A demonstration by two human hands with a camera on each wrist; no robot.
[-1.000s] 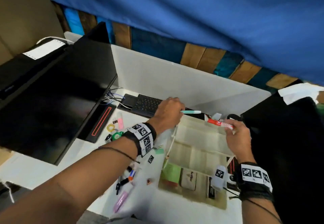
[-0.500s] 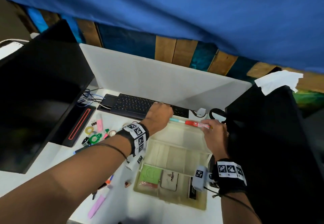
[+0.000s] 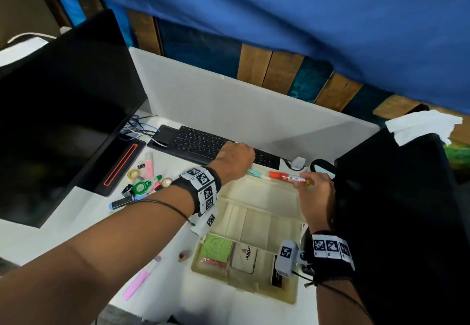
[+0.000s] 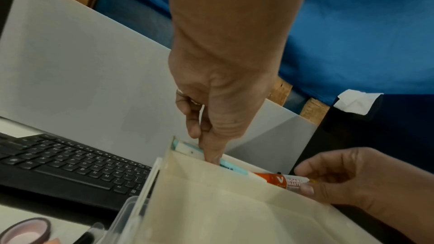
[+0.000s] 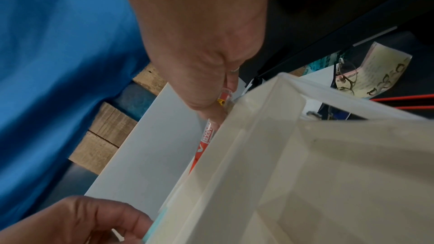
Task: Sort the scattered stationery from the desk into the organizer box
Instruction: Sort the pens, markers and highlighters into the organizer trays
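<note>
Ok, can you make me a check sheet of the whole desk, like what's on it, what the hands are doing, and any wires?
Surface: white desk, partly covered.
Job's things: organizer box open; teal pen and red marker at its far edge; green pad in a near compartment.
Clutter: tape roll, green tape dispenser, pink highlighter, binder clip lie loose left of the box.
Grippers: left hand holds the teal pen; right hand pinches the red marker.
Cables: wires bunched behind the keyboard.
Surroundings: black monitor, white partition, blue cloth overhead.
</note>
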